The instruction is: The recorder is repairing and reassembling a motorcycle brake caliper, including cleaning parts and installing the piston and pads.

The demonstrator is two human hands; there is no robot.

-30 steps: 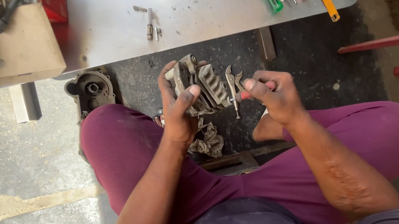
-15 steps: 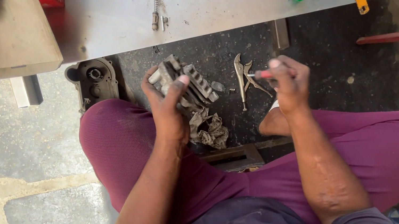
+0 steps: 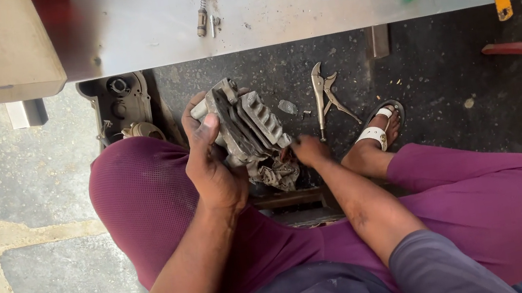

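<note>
- 2 hands work at 1 finned casting (image 3: 245, 124), held above the left knee.
- Left hand (image 3: 211, 165) is clamped around the casting.
- Right hand (image 3: 310, 151) has let the pliers (image 3: 325, 95) go; they now lie on the floor, and its grip is unclear.
- Rag (image 3: 276, 173) hangs beneath.

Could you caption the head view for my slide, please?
Seated person's left hand grips a finned metal part, right hand at its base; locking pliers lie beside.

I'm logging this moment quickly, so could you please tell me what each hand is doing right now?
Left hand: closed around the grey finned metal part, holding it.
Right hand: at the part's lower edge by the dirty rag; its grip cannot be told.
</note>
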